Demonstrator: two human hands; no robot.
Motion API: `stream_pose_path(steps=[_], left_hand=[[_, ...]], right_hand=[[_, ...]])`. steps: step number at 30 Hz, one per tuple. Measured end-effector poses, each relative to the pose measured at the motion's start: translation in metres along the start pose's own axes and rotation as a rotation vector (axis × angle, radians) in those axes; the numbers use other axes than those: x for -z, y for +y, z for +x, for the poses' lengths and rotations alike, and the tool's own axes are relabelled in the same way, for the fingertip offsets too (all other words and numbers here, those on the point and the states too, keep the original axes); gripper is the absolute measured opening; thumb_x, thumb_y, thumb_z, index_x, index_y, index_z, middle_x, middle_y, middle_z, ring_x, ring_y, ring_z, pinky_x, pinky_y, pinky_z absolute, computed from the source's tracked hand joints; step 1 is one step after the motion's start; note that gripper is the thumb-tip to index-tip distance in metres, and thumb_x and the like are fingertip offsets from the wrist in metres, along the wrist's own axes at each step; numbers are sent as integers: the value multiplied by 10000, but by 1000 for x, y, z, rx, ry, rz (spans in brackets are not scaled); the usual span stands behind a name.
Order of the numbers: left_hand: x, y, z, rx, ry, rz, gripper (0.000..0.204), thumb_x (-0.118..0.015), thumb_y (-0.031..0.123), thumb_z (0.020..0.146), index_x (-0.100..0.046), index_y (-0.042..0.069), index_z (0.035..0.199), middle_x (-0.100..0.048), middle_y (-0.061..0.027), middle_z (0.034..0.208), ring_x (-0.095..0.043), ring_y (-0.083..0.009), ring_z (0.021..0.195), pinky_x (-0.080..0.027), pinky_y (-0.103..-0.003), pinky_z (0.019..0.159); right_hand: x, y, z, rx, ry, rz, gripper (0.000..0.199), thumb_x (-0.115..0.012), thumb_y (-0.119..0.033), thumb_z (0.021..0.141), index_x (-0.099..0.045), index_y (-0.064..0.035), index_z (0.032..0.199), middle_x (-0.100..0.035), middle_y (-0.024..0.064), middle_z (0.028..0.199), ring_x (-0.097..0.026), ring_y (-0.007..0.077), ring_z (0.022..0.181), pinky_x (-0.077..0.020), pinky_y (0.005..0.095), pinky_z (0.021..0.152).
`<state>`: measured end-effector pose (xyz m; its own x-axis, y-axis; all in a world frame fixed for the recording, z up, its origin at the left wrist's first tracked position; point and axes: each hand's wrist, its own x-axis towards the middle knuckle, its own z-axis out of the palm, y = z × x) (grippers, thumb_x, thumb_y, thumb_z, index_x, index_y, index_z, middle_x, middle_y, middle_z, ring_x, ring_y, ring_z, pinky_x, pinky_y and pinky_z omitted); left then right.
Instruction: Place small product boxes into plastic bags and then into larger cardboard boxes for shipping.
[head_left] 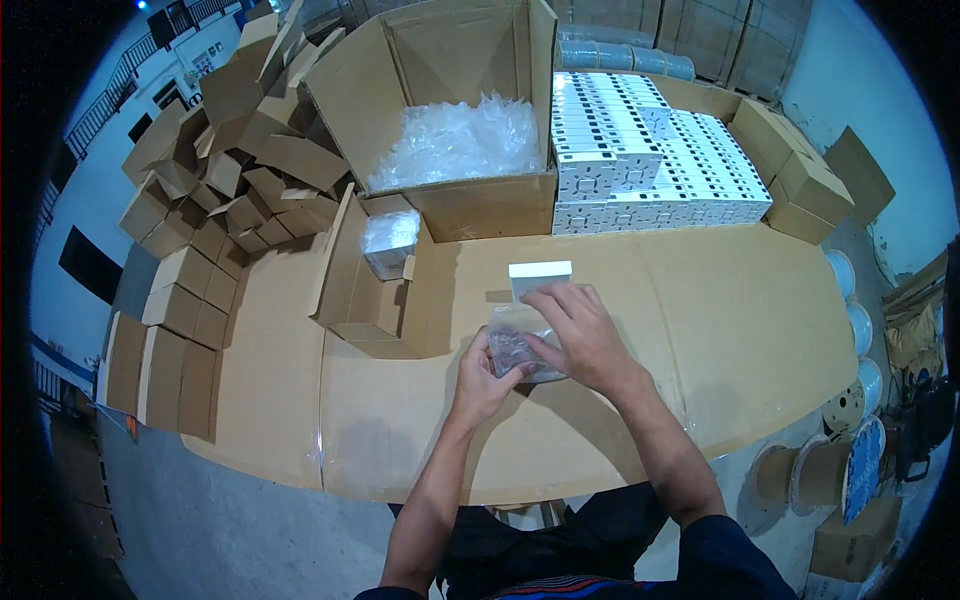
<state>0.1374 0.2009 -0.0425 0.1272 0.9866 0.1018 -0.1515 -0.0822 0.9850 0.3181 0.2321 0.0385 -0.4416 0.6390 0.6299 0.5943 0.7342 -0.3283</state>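
Over the middle of the table, a clear plastic bag is in my left hand, with the thumb on its near edge and the fingers behind it. My right hand bends over the bag from the right; its thumb and fingers are closed at the plastic, and the exact grip is partly hidden. Just beyond the right hand is a small white box, its lower part covered by the fingers. To the left stands an open cardboard carton holding plastic-wrapped white boxes.
A large open carton full of clear bags stands at the back. Right of it are stacked white boxes. Small brown cartons pile up at the left. Cable spools stand beyond the table's right edge.
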Motion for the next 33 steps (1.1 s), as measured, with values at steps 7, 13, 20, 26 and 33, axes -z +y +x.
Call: stream_pose_path(steps=[7, 13, 20, 26, 33], left_hand=[[11, -1, -1, -39, 68, 228, 555, -806, 18, 789, -517, -19, 1261, -671, -107, 1114, -660, -178, 1040, -533, -341, 925], [23, -1, -3, 13, 11, 332, 495, -840, 90, 773, -600, -2, 1196, -701, -121, 1107, -666, -186, 1022, -528, -349, 908], [29, 5, -5, 72, -25, 411, 450, -834, 95, 786, -634, -13, 1174, -731, -128, 1041, -684, -188, 966, -537, -351, 876], [33, 3, -6, 56, -1, 301, 391, -811, 89, 821, -640, -19, 1156, -733, -99, 1003, -687, -169, 902, -550, -335, 824], [19, 10, 3, 189, -23, 236, 310, -775, 93, 872, -627, -15, 1122, -702, -63, 937, -652, -104, 766, -538, -267, 691]], right_hand=[[4, 8, 13, -80, -297, 116, 162, -698, -133, 875, -653, -94, 1026, -695, 98, 955, -636, 284, 937, -434, 412, 898], [10, -3, 16, -123, -495, 172, 122, -597, -147, 939, -607, -137, 1060, -709, 132, 961, -648, 340, 950, -406, 466, 1002], [16, -14, 23, 16, -481, 180, 218, -522, -180, 983, -621, -161, 1177, -671, 129, 1221, -630, 311, 1120, -392, 470, 1049], [15, 3, 25, -215, -121, 492, 312, -492, -117, 982, -623, -74, 1262, -678, 97, 1226, -636, 246, 1085, -454, 398, 977], [-9, 76, -6, -357, 198, 491, 350, -578, -15, 916, -633, -66, 1258, -669, 93, 1221, -632, 181, 1031, -503, 327, 868]])
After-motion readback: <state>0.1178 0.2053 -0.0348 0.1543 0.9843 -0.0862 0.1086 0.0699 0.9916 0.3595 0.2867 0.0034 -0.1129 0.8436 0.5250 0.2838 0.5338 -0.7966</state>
